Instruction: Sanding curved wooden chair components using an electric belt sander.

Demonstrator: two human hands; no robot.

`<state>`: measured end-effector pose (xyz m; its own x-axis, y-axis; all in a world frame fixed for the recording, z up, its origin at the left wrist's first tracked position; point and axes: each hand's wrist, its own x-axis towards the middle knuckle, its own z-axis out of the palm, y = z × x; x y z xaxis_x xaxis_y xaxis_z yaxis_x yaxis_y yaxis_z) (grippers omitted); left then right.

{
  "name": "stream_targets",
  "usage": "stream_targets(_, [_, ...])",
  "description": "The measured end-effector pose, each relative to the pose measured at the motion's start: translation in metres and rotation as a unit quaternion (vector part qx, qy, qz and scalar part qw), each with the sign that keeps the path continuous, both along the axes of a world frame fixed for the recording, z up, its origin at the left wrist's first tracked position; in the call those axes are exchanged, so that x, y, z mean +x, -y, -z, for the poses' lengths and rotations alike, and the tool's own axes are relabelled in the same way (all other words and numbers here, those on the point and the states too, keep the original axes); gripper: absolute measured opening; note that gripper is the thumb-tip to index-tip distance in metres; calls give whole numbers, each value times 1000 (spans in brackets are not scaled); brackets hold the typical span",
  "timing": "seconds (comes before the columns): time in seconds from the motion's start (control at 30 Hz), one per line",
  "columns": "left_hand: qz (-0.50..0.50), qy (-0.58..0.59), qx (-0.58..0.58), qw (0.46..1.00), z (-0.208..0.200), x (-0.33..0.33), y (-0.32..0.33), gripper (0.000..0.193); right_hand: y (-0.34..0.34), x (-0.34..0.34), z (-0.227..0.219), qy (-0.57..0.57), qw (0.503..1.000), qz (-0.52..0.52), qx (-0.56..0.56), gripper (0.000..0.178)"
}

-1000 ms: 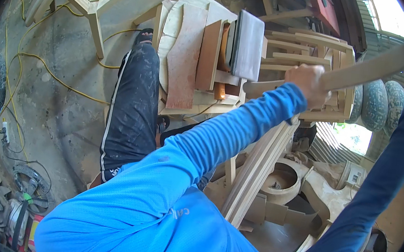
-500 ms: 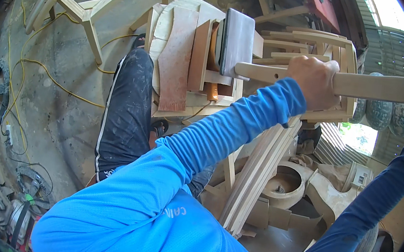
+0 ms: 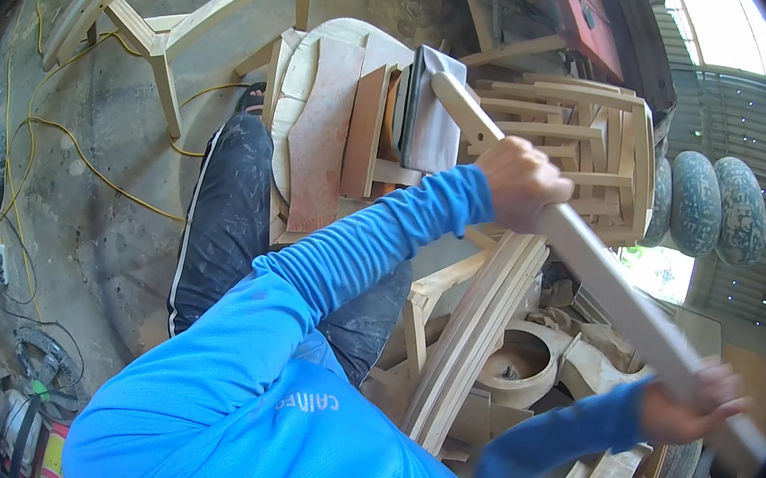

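Note:
A long pale wooden bar runs slantwise from the middle of the view to the lower right. My left hand is closed around its upper part, just below a small hole in the wood. Farther down, my right hand wraps the same bar, somewhat smeared by motion. The bar's rounded upper end lies over the grey belt of a belt sander. Wooden boards flank the sander, and its orange body shows only in part behind the belt. Whether wood and belt touch, I cannot tell.
A reddish board leans beside the sander. Stacked chair frames stand behind it, and long wooden strips lean nearer me. A chair frame stands at far left. Yellow cable crosses the floor. A round dusty housing sits at right.
The bar has swung from nearly level to a downward slant. My left hand has moved left and slightly down. My right hand has come into view, gripping the lower part.

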<state>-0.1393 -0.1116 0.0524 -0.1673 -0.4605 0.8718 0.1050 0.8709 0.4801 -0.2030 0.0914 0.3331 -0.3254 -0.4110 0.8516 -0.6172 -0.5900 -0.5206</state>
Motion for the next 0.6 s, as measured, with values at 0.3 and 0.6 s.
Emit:
stream_targets(0.3, [17, 213, -143, 967, 101, 15, 11, 29, -163, 33, 280, 425, 901, 36, 79, 17])
stream_targets(0.6, [33, 182, 6, 983, 29, 6, -52, 29, -147, -55, 96, 178, 974, 87, 109, 26])
